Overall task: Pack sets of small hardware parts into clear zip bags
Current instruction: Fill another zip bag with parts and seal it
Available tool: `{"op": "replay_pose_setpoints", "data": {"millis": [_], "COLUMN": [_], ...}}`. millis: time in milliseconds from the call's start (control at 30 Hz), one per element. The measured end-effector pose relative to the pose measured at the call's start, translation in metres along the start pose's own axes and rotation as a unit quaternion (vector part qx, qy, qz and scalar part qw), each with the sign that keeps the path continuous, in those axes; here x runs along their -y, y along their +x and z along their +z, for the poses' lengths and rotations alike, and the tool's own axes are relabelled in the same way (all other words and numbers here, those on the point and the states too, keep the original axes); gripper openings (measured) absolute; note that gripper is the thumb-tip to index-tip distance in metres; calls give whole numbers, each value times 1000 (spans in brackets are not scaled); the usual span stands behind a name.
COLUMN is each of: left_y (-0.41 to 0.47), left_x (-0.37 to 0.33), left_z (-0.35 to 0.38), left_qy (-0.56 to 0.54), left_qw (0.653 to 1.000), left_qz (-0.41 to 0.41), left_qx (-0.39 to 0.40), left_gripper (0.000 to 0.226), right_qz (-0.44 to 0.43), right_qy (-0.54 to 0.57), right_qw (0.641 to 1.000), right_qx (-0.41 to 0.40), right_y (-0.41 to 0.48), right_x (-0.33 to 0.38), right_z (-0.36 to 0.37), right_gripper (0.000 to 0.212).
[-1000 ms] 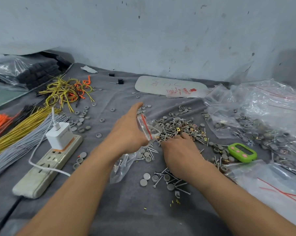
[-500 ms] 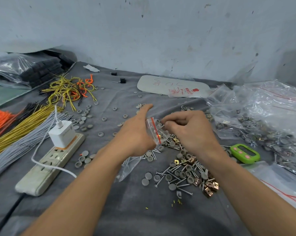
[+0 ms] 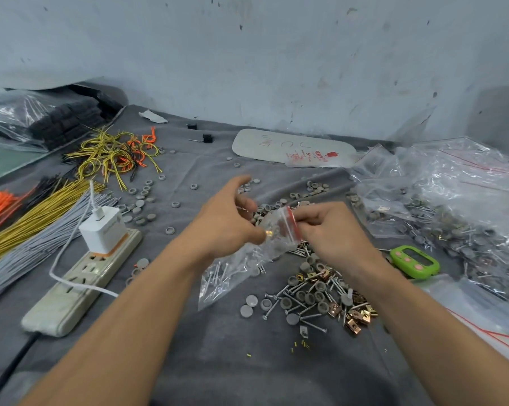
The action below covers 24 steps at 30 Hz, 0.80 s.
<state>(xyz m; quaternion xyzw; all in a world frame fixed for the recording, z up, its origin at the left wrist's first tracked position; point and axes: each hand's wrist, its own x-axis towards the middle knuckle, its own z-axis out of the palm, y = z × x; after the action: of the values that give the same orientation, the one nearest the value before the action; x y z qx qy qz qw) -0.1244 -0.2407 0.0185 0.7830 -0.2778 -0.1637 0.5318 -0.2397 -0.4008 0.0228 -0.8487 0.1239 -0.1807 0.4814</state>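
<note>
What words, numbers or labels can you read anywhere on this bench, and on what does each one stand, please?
Nothing is clear enough to quote.
On the white flat packet: red print and faint handwriting, both too blurred to read.
On the white charger: a faint grey mark, unreadable.
On the green timer: no legible digits.

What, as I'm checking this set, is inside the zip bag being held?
Several screws lie in the lower end of the zip bag, and something gold glints by the left hand. Anything at the mouth is hidden by the right hand.
</note>
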Motion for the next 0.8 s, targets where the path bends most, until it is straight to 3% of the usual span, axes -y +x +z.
{"op": "replay_pose_setpoints", "data": {"millis": [133, 200, 267, 367, 400, 467, 567, 667, 800], "left_y": [-8, -6, -5, -6, -7, -8, -7, -9, -10], "left_x": [-6, -7, -10, -10, -10, -12, -16, -19, -16], "left_z": [12, 17, 17, 10, 7, 0, -13, -19, -7], "left_qy": [124, 89, 56, 18, 5, -30, -66, 28, 205], "left_qw": [985, 987, 993, 1000, 1000, 997, 985, 966, 955], "left_qz": [-1, 26, 40, 12, 7, 4, 23, 77, 99], "left_qx": [118, 133, 92, -1, -22, -64, -160, -247, -189], "left_gripper": [132, 119, 101, 91, 83, 70, 71, 68, 74], "right_qz": [-15, -28, -31, 0, 10, 17, 18, 1, -33], "right_qy": [49, 77, 139, 209, 166, -50, -354, -451, -512], "right_qw": [998, 994, 988, 976, 981, 996, 932, 882, 851], "right_qx": [46, 70, 57, -66, -96, -72, 75, 135, 112], "right_y": [2, 1, 0, 1, 0, -4, -11, -14, -12], "right_x": [7, 11, 14, 13, 11, 5, -3, -6, -13], "right_z": [8, 8, 5, -7, -11, -16, -8, 2, 13], "right_gripper": [33, 31, 32, 34, 33, 29, 15, 12, 15]}}
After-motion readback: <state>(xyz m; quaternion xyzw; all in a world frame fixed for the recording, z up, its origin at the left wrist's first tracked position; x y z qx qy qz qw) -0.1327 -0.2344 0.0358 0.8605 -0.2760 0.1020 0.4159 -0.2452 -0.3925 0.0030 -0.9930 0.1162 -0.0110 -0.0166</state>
